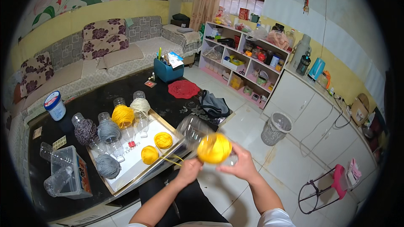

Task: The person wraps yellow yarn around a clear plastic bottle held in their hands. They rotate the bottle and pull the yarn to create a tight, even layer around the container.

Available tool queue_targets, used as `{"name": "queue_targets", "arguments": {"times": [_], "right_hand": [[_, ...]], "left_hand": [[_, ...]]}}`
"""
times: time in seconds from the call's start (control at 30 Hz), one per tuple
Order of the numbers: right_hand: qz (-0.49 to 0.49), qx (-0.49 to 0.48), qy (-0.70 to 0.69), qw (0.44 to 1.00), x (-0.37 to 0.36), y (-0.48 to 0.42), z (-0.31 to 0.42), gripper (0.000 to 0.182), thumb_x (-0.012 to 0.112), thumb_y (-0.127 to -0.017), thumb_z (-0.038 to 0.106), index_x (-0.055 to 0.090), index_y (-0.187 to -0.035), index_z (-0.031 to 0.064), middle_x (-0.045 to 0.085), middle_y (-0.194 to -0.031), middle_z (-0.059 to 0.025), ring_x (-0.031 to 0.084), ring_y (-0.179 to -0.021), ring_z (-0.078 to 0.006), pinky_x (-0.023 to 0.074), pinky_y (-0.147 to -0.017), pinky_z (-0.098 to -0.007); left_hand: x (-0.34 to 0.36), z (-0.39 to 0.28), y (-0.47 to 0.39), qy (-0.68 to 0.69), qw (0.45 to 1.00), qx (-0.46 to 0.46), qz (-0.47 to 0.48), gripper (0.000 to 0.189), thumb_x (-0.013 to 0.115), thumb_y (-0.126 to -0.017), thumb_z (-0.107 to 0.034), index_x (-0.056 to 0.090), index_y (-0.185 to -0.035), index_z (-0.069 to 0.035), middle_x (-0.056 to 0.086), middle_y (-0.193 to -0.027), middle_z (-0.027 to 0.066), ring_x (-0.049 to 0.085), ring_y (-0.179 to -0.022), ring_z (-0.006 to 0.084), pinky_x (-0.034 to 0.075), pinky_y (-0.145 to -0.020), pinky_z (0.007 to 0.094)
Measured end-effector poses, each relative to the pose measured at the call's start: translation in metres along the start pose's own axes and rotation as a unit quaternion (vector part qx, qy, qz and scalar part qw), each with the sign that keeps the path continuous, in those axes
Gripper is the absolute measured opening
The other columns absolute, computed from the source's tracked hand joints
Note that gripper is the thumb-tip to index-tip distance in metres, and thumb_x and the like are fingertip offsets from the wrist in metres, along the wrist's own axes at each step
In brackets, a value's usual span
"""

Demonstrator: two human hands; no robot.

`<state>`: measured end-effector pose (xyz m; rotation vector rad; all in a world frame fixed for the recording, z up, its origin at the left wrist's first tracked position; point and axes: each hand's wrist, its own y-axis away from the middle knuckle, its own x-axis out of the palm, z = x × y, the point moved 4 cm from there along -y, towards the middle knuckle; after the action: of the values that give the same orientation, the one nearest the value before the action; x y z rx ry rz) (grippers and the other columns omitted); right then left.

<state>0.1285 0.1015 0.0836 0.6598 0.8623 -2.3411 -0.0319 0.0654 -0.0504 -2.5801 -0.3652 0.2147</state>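
Observation:
My right hand (242, 163) grips a clear plastic bottle (193, 129) near one end. Yellow yarn (214, 148) is wound thickly around its middle, blurred by motion. Close beside the winding, my left hand (190, 170) is closed on a yellow yarn strand (172, 159), which runs back toward the tray. Two small yellow yarn balls (163, 140) lie in the shallow white tray (132, 171). At its far side lie bottles wrapped in cream yarn (139, 105), yellow yarn (123, 116), grey yarn (109, 130) and dark mottled yarn (85, 131). A grey yarn ball (108, 166) sits in the near left corner.
On the black table (145, 83), a clear plastic box (74, 176) holds empty bottles (58, 181). A blue-lidded tub (55, 105), a teal organizer (169, 69), a red mat (183, 89) and grey cloth (214, 103) are farther off. A waste bin (276, 129) and pink-seated stool (339, 181) stand right.

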Motion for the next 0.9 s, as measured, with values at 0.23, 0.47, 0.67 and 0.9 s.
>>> {"name": "queue_targets", "arguments": {"times": [0.23, 0.47, 0.67, 0.9], "right_hand": [[0.159, 0.008, 0.273, 0.949, 0.017, 0.011, -0.023, 0.063, 0.074, -0.057, 0.024, 0.048, -0.111, 0.0032, 0.056, -0.095, -0.0132, 0.056, -0.088, -0.0307, 0.0461, -0.074, -0.0380], [0.182, -0.022, -0.112, 0.977, 0.002, 0.024, -0.006, 0.067, 0.081, -0.055, 0.026, 0.052, -0.111, 0.0005, 0.059, -0.093, -0.0088, 0.056, -0.079, -0.0171, 0.0447, -0.073, -0.0284], [-0.028, -0.001, 0.164, 0.986, 0.005, -0.012, -0.005, 0.064, 0.078, -0.055, 0.026, 0.051, -0.108, 0.0022, 0.058, -0.092, -0.0121, 0.058, -0.083, -0.0263, 0.0469, -0.072, -0.0333], [0.266, 0.039, 0.204, 0.941, 0.017, 0.029, -0.024, 0.060, 0.075, -0.057, 0.026, 0.052, -0.109, 0.0071, 0.058, -0.094, -0.0114, 0.057, -0.086, -0.0286, 0.0460, -0.075, -0.0343]], "left_hand": [[-0.015, -0.081, -0.018, -0.033, 0.994, -0.054, 0.092, 0.030, 0.058, -0.083, -0.016, 0.047, -0.060, -0.001, 0.041, -0.050, -0.0008, 0.036, -0.050, 0.0045, 0.033, -0.045, 0.0229], [-0.032, -0.002, -0.029, -0.198, 0.969, 0.138, -0.059, 0.025, 0.050, -0.087, -0.017, 0.050, -0.066, -0.004, 0.042, -0.055, -0.0028, 0.038, -0.052, 0.0046, 0.032, -0.047, 0.0225], [0.013, -0.027, 0.021, 0.032, 0.991, -0.118, 0.060, 0.030, 0.047, -0.089, -0.022, 0.048, -0.066, -0.003, 0.046, -0.056, 0.0002, 0.040, -0.052, 0.0074, 0.036, -0.048, 0.0245], [-0.026, -0.076, -0.029, -0.017, 0.990, -0.099, 0.099, 0.031, 0.057, -0.084, -0.020, 0.048, -0.059, -0.004, 0.043, -0.053, -0.0044, 0.037, -0.052, 0.0033, 0.033, -0.046, 0.0220]]}}
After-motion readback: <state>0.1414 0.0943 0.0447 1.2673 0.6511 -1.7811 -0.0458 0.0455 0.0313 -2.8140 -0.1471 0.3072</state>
